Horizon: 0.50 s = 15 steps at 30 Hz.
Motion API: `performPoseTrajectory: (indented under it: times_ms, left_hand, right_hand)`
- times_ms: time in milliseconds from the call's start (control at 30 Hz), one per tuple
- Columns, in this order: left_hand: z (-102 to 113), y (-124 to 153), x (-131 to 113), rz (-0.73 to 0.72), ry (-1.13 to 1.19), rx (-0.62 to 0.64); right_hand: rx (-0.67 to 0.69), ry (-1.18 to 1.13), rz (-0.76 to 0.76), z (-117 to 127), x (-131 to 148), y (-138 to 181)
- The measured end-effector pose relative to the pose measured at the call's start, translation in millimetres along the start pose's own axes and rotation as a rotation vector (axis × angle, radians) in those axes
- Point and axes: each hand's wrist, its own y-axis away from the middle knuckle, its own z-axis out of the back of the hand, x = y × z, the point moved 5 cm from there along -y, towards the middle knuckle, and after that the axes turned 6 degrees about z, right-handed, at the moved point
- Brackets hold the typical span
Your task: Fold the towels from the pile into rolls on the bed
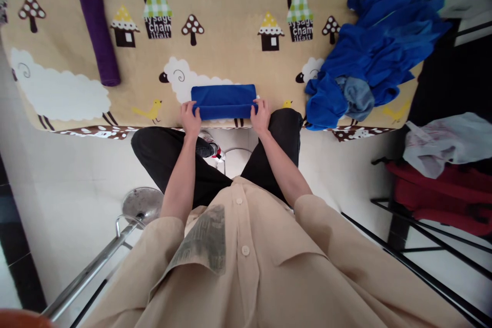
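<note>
A folded blue cloth [224, 101] lies near the front edge of a table covered with a beige sheep-and-house patterned cloth [230, 46]. My left hand [190, 118] grips the blue cloth's left end, fingers curled onto it. At the right end my right hand [261, 116] holds on in the same way. Both forearms reach forward from my beige shirt.
A rolled purple cloth [99, 36] lies at the table's back left. A heap of blue cloths [376, 46] with a grey-blue one fills the right side. A metal stool [142, 205] stands below left; a rack with a red bag [438, 189] and plastic bag stands right.
</note>
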Motion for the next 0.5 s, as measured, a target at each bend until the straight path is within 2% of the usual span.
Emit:
performPoseTrajectory:
  times_ms: [133,233,333,500]
  left_hand:
    - [-16,21,-39,-0.332,-0.123,0.283]
    - [-30,32,-47,-0.431,-0.208,0.417]
    - [-39,33,-41,-0.427,-0.262,0.443]
    - [-38,18,-26,-0.369,-0.269,0.378]
  right_hand:
    - [0.181,0.072,0.288,-14,32,14]
    - [0.282,0.11,0.405,-29,42,24]
    - [0.316,0.149,0.413,-39,40,26]
    - [0.311,0.15,0.359,-37,29,13]
